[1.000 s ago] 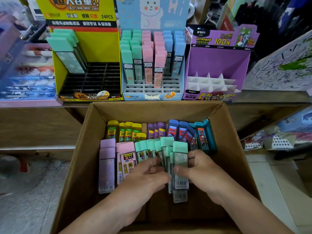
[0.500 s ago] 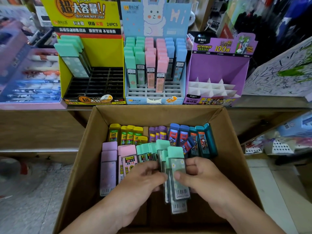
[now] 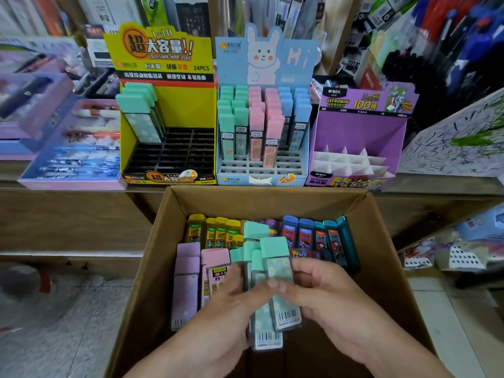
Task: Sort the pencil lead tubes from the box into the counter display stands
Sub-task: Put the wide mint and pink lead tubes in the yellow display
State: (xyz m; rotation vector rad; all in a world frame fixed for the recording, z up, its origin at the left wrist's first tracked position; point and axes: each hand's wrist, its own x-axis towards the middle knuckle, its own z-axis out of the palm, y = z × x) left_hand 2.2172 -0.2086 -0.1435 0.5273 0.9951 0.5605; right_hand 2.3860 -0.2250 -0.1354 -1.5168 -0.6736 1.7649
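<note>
I've lifted the mint-capped tubes (image 3: pixel 275 256) higher inside the cardboard box (image 3: pixel 155 268); my left hand (image 3: pixel 231 301) and right hand (image 3: pixel 324 293) both pinch the bundle, thumbs meeting.

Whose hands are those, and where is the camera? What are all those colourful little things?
There is no machine here, just a person. The camera sits on their head and looks down, so you see their own two hands. The left hand and the right hand together hold a small bunch of mint-capped tubes, which carry pencil leads. Below them is a cardboard box with more tubes: yellow-capped tubes, lilac and pink tubes, blue and teal tubes. Behind the box are three display stands: a yellow stand with a few mint tubes at its left, a blue bunny stand holding many mint, pink and blue tubes, and a purple stand whose white slots hold nothing.
</note>
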